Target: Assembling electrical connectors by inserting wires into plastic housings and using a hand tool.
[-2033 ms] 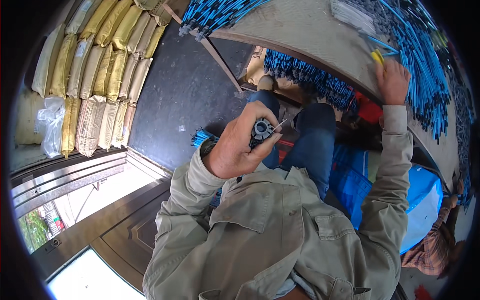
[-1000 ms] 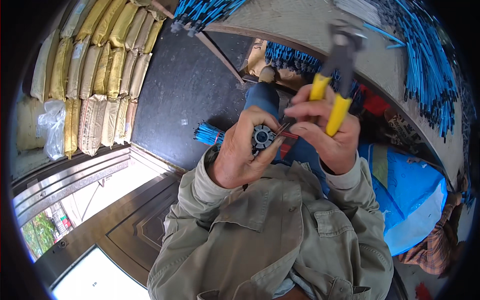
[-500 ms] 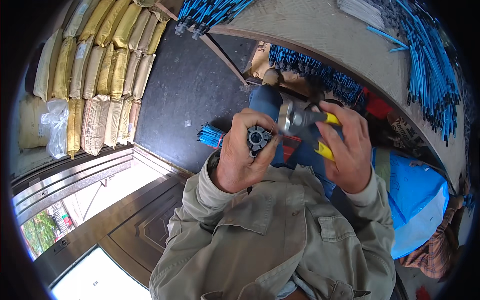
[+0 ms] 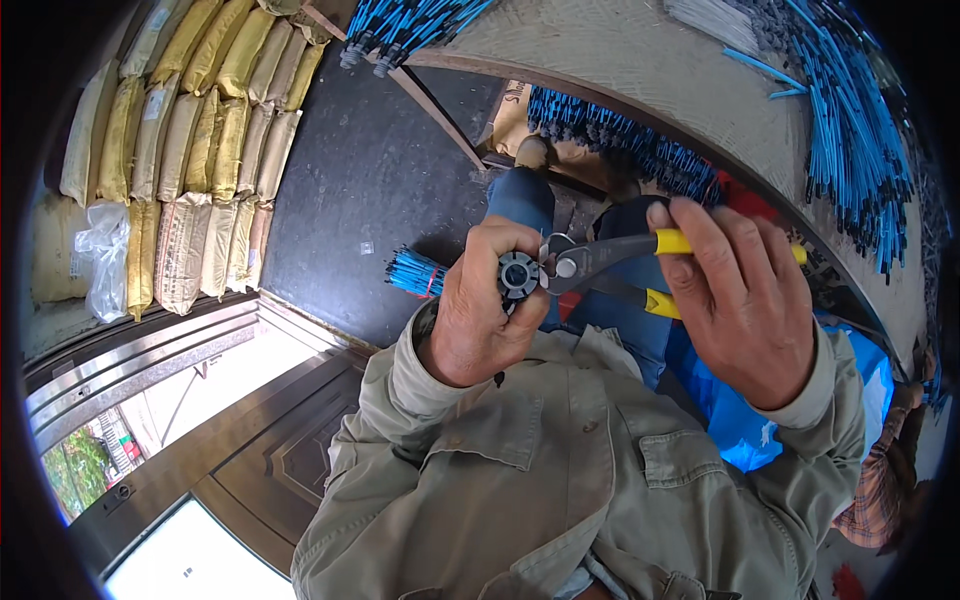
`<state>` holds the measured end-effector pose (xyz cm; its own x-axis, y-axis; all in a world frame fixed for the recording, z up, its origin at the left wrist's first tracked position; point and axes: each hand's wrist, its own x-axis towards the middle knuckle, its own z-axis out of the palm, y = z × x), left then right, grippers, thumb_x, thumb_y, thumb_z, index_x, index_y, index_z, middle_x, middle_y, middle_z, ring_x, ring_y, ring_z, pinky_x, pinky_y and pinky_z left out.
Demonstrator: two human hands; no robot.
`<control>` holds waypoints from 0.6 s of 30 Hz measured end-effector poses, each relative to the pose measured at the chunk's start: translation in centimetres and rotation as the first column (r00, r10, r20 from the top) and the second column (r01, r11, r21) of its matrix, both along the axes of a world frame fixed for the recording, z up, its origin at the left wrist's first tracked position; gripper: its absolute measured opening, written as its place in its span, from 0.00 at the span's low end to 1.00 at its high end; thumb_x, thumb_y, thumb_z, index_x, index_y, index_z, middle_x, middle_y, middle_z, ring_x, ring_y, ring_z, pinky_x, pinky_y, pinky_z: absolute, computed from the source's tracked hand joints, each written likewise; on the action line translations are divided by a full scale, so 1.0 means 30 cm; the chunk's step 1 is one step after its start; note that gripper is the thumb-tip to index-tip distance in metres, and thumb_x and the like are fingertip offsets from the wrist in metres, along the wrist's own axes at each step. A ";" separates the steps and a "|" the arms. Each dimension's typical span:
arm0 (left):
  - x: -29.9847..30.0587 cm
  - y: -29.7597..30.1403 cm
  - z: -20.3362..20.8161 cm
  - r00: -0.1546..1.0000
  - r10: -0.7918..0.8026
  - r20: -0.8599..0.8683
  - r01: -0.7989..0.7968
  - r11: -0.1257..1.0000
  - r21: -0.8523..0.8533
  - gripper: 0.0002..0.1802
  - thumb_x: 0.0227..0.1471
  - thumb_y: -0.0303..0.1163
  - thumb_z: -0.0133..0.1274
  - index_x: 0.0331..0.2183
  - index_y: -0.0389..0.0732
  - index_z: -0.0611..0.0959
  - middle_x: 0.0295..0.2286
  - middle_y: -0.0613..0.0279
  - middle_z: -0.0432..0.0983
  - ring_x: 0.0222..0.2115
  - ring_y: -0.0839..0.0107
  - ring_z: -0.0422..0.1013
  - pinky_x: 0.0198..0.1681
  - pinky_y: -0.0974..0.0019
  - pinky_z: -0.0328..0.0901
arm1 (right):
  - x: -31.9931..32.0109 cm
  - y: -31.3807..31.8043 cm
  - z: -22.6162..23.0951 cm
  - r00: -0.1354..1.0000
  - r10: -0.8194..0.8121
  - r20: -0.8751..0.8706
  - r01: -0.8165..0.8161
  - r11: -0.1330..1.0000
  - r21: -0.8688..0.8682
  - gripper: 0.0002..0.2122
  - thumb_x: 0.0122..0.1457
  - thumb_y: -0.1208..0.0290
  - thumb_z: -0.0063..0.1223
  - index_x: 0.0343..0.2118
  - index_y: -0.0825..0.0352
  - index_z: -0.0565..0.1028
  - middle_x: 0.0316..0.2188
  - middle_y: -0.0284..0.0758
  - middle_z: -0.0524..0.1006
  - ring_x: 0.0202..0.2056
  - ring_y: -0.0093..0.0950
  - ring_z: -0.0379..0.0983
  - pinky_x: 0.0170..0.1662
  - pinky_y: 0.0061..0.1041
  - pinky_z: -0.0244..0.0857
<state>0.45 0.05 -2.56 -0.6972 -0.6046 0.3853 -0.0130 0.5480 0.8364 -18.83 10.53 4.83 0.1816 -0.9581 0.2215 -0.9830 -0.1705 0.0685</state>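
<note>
Since half a second ago, right hand (image 4: 735,305) has levelled the yellow-handled pliers (image 4: 610,262), nose now touching the small round black part (image 4: 519,275) at chest height. Left hand (image 4: 485,305) clenches that part; right grasps the handles. Part looks rigid, light, best held around its rim.

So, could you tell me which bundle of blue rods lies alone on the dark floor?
The small tied bundle just left of the left hand; the other blue bundles lie on or under the table.
</note>
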 end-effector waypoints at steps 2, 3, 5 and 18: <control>0.002 0.002 -0.007 0.997 0.075 -0.007 -0.075 0.997 -0.001 0.20 0.35 0.13 0.46 0.36 0.36 0.64 0.28 0.54 0.66 0.25 0.62 0.66 0.32 0.67 0.62 | 0.013 0.002 -0.008 1.000 0.013 0.009 -0.013 1.000 0.010 0.11 0.50 0.77 0.51 0.37 0.71 0.73 0.41 0.39 0.68 0.37 0.34 0.67 0.38 0.33 0.62; 0.006 0.000 -0.008 0.993 0.115 -0.010 -0.115 0.993 -0.001 0.20 0.35 0.13 0.46 0.36 0.36 0.65 0.28 0.54 0.66 0.25 0.62 0.66 0.32 0.67 0.62 | 0.023 0.003 -0.023 0.999 0.025 0.021 -0.026 0.999 0.025 0.11 0.50 0.77 0.51 0.37 0.72 0.73 0.39 0.39 0.68 0.35 0.35 0.67 0.35 0.31 0.62; 0.021 -0.013 -0.001 0.991 0.132 0.007 -0.132 0.991 0.009 0.18 0.38 0.15 0.47 0.36 0.36 0.65 0.28 0.54 0.67 0.27 0.64 0.66 0.34 0.67 0.62 | 0.051 0.002 -0.096 0.993 0.041 0.115 -0.038 0.999 -0.033 0.11 0.49 0.78 0.51 0.37 0.73 0.73 0.37 0.41 0.69 0.31 0.36 0.67 0.31 0.30 0.62; 0.009 -0.031 0.016 0.999 0.039 0.029 -0.041 0.996 0.079 0.16 0.41 0.16 0.49 0.35 0.36 0.66 0.29 0.55 0.68 0.29 0.67 0.67 0.34 0.69 0.62 | -0.035 -0.169 -0.303 0.995 -0.013 -0.097 -0.066 0.640 -0.766 0.16 0.44 0.73 0.63 0.37 0.62 0.71 0.44 0.28 0.65 0.47 0.26 0.63 0.55 0.35 0.48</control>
<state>0.71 -0.88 -2.08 -0.6814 -0.6601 0.3162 -0.0571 0.4786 0.8762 -19.86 5.46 -4.26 0.2599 -0.4453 0.8568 -0.9621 -0.0433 0.2694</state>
